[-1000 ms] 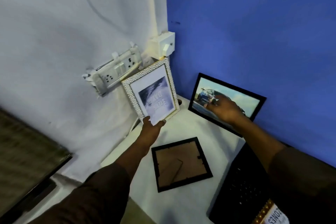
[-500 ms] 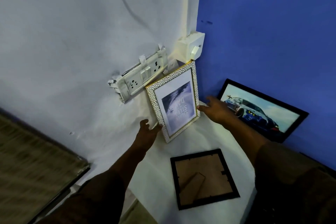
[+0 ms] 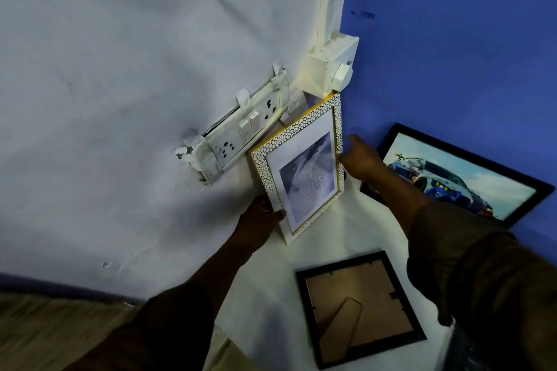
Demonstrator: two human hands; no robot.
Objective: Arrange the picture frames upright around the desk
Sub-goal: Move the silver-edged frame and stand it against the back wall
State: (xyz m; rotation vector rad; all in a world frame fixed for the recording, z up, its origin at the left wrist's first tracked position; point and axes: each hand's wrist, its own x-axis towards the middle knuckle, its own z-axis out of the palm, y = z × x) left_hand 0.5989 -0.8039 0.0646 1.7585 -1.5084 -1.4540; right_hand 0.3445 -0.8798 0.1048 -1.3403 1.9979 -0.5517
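The white pebble-patterned frame [image 3: 301, 172] stands upright in the corner where the white wall [image 3: 120, 69] meets the blue wall [image 3: 452, 39], its lower edge on the white desk [image 3: 271, 295] and its top corner just under the small switch box [image 3: 333, 66]. The left hand [image 3: 259, 220] grips the frame's lower left edge, thumb on the front and fingers tucked behind. The right hand [image 3: 360, 156] is mostly open, fingers extended, touching the frame's right edge without closing around it. The socket strip [image 3: 241, 132] hangs crooked on the white wall, just beside the frame's upper left corner, so that side is tight.

To the right, the black frame with a car picture [image 3: 461, 178] leans against the blue wall, its left end partly hidden by the right forearm. Nearer the camera, a second black frame [image 3: 358, 307] lies face down on the desk (cardboard back and stand showing), apart from the other two. Bare desk shows between it and the white frame, and along the left, below the left arm.
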